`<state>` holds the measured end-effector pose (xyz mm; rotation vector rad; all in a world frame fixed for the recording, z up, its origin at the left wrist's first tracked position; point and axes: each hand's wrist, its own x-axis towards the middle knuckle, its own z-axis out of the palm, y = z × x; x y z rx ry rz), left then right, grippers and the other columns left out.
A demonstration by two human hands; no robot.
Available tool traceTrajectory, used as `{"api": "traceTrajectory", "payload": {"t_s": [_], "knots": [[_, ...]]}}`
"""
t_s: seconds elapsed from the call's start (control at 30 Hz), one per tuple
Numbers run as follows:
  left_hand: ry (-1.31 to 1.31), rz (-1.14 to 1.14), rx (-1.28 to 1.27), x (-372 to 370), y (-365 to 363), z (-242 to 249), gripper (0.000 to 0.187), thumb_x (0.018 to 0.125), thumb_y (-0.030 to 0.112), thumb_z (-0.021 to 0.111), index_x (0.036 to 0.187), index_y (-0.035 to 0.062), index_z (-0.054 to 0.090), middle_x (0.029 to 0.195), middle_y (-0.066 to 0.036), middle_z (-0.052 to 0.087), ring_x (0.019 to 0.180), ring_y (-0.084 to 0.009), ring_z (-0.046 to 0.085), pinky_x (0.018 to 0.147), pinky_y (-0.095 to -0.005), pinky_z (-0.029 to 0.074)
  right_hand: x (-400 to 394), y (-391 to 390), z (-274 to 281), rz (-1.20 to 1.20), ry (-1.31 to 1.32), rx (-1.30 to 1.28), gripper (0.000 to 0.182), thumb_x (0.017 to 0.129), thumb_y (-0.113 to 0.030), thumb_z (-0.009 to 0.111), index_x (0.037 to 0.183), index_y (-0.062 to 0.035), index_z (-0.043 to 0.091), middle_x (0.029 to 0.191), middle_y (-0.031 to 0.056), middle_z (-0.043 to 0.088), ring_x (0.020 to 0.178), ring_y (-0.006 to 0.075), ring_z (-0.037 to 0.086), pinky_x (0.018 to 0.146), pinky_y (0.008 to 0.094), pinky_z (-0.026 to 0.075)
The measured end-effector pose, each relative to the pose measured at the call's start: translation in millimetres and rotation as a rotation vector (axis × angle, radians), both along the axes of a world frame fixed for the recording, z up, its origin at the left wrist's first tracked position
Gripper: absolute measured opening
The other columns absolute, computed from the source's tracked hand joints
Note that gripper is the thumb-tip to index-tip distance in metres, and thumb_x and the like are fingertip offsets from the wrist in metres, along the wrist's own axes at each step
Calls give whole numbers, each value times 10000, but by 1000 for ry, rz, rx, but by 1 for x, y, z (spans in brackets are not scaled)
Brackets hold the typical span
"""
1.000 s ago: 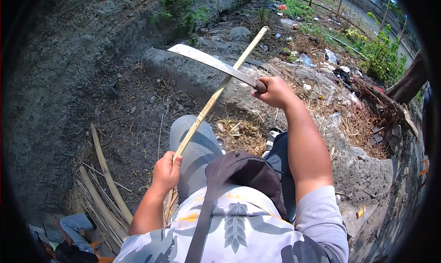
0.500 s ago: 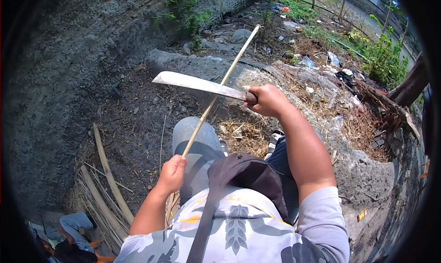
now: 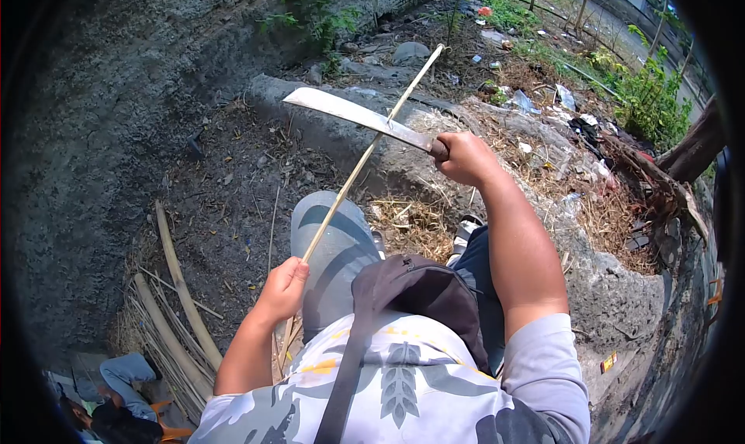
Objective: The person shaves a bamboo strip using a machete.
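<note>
A long machete with a pale blade and dark handle is in my right hand, fingers closed round the handle. Its blade crosses over a thin bamboo strip and appears to touch it. My left hand is closed on the strip's near end, beside my left knee. From there the strip slants up and away to the right, its far end over the rough stone ledge. A black bag hangs across my front.
Curved bamboo pieces and thin strips lie on the ground at my left. Another person sits at the lower left. A rough wall rises on the left. Litter, dry straw and a tree trunk lie ahead and right.
The machete and my right hand have moved right and slightly farther out along the strip. The blade slants more steeply down to the right. My left hand has shifted slightly left.
</note>
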<state>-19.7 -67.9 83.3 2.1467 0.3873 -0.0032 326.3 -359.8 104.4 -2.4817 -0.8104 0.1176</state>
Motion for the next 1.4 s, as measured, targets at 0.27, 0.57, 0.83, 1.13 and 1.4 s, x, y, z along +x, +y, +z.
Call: {"api": "traceTrajectory", "payload": {"t_s": [0.27, 0.57, 0.83, 1.13, 1.4], "knots": [[-1, -27, 52, 4, -10, -1, 401, 1123, 356, 519, 918, 17, 579, 700, -50, 534, 671, -135, 486, 611, -348, 438, -35, 23, 16, 297, -262, -181, 214, 729, -197, 758, 926, -139, 697, 855, 144, 741, 863, 383, 727, 761, 504, 578], [96, -13, 161, -59, 22, 18, 377, 1105, 356, 549, 953, 18, 620, 692, -93, 567, 634, -193, 521, 615, -370, 458, 14, -21, 1, -104, 16, -89, 259, 824, -187, 712, 1073, -126, 739, 1051, 186, 755, 1021, 391, 713, 884, 496, 559], [4, 4, 163, -44, 8, 2, 351, 1078, 348, 591, 978, 15, 641, 688, -116, 603, 626, -222, 562, 613, -392, 467, -27, 14, 1, 237, -197, -152, 172, 764, -208, 742, 899, -114, 692, 875, 167, 737, 871, 406, 716, 767, 515, 570], [112, 9, 253, -86, 54, 36, 367, 1047, 342, 639, 891, 10, 626, 677, -133, 597, 607, -215, 543, 592, -397, 459, 28, -30, -10, -308, 36, 18, 328, 788, -223, 736, 1097, -115, 755, 1009, 201, 761, 971, 408, 721, 852, 472, 566], [34, 11, 204, -76, 43, 11, 380, 1059, 357, 629, 904, 10, 625, 671, -126, 581, 616, -197, 524, 599, -384, 461, 9, -20, -3, -166, 71, 58, 292, 801, -241, 726, 1067, -121, 746, 1017, 215, 754, 1003, 409, 716, 886, 506, 561]]}}
